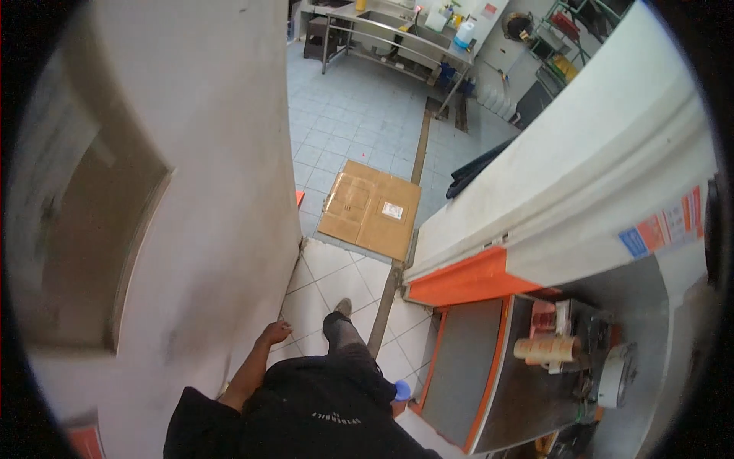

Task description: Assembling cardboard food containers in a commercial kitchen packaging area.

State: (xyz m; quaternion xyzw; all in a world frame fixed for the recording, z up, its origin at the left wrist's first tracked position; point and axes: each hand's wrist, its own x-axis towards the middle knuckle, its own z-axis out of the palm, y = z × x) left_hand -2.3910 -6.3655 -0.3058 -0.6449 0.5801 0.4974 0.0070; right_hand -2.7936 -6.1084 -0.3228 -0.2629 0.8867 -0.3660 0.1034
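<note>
My left hand [277,332] hangs beside the white wall at my left, its fingers loosely bent and nothing seen in them. At my right hip, my right hand [398,408] shows only in part; my dark shirt covers the rest. It grips a small blue-purple thing with a rounded top [401,391], whose kind I cannot make out. One foot in a greyish shoe [344,307] is forward on the white tiles.
Flattened cardboard [371,210] lies on the floor in the doorway ahead. A counter [527,382] with a stack of cups [547,349] stands at my right. Beyond the doorway is a steel sink table [397,34]. Dark cloth [478,168] hangs by the right door edge.
</note>
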